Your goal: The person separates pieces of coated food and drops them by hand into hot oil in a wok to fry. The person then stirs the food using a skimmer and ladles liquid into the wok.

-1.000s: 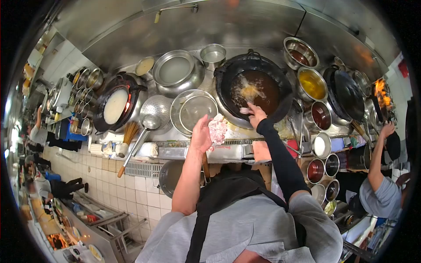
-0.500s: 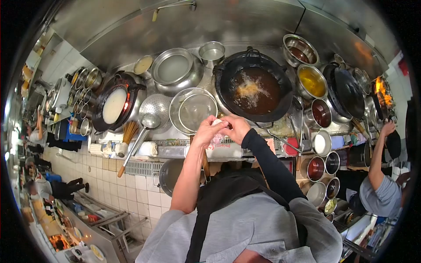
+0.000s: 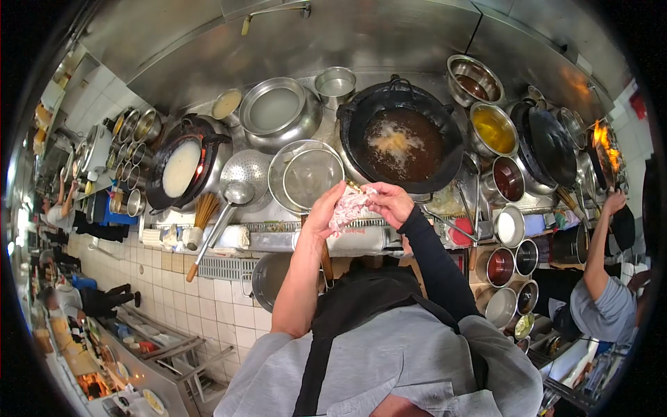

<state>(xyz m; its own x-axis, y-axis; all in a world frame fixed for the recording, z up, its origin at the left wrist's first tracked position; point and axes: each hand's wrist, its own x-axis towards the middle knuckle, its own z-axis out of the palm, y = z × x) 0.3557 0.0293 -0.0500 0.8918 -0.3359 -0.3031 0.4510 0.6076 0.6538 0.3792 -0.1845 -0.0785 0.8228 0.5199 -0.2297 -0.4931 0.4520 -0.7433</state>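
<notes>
Held up between my two hands is a crumpled white plastic bag with pink-red print (image 3: 351, 207). My left hand (image 3: 323, 212) is closed on its left side. The fingers of my right hand (image 3: 390, 203) pinch its right edge. Something small and yellowish shows at the bag's top, too small to name. Just beyond my left hand lie round wire strainers (image 3: 306, 174). Past my right hand, a large black wok (image 3: 351, 139) holds dark oil, with a pale golden piece of food (image 3: 396, 144) bubbling in it.
A second wok with white liquid (image 3: 180, 167) sits over glowing heat at left. A ladle (image 3: 237, 193) rests on a perforated skimmer (image 3: 246, 167). Metal bowls of yellow oil (image 3: 495, 131) and dark red sauce (image 3: 509, 179) stand right. A co-worker (image 3: 603, 299) works near flames (image 3: 607, 146).
The plastic bag hung below my fingers before; now it is bunched up between my hands. My right hand has shifted right, away from the left. Bubbling in the oil looks slightly smaller.
</notes>
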